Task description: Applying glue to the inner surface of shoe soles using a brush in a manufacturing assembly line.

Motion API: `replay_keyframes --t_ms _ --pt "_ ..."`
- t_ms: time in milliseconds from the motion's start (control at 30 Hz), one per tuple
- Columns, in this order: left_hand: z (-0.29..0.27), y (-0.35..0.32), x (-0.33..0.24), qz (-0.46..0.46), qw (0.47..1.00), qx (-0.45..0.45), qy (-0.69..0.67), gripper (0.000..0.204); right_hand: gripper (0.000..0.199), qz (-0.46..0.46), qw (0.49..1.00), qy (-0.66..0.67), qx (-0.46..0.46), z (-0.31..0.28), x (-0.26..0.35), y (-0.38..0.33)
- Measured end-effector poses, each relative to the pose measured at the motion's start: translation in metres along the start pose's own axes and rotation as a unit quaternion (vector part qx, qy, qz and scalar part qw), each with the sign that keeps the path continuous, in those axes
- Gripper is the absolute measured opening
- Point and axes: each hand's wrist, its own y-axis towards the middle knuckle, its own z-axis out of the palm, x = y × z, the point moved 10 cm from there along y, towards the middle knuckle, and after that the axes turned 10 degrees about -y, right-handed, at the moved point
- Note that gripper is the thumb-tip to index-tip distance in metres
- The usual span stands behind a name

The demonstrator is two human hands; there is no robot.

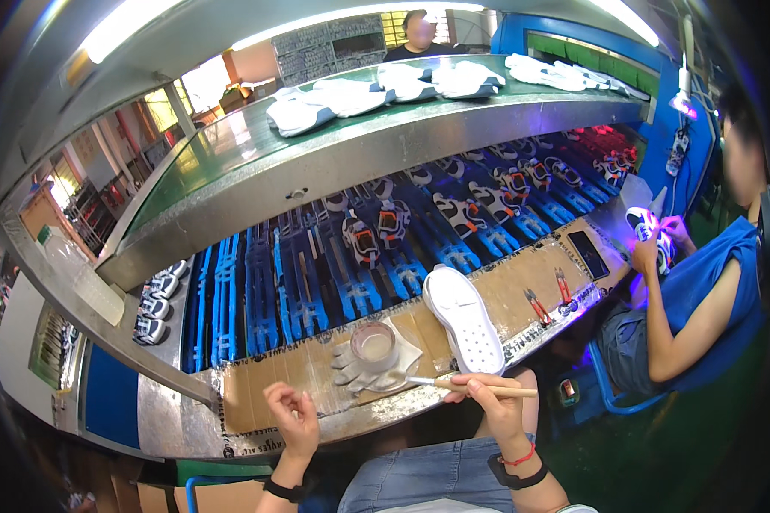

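My right hand (498, 409) is closed around the wooden handle of a brush (488, 387). The bristle end points left, toward a cup of pale liquid (373, 345) that sits on a grey-white work glove (351, 373). A white shoe sole (464, 318), with holes in its near half, slants over the cardboard just beyond this hand. Its near end meets my fingers, and I cannot tell whether they touch it. My left hand (292, 417) is raised at the bench's near edge, fingers loosely bent and apart, with nothing in them.
Beyond the cardboard-covered ledge (269, 380), blue racks (351, 291) carry several shoe parts. White pieces (351, 97) lie on the upper shelf. Red-handled pliers (536, 306) and a phone (588, 255) lie to the right, near a seated co-worker (693, 299) handling a shoe.
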Motion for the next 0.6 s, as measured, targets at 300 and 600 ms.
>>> replay_keyframes --t_ms 300,600 --pt "-0.036 -0.064 0.028 0.022 0.960 -0.010 0.280 0.038 0.021 -0.283 0.903 -0.322 -0.027 -0.006 0.092 0.051" --pt "-0.025 -0.065 0.032 0.044 0.935 0.016 0.351 0.039 0.032 -0.464 0.750 -0.458 -0.113 -0.030 0.150 0.177"
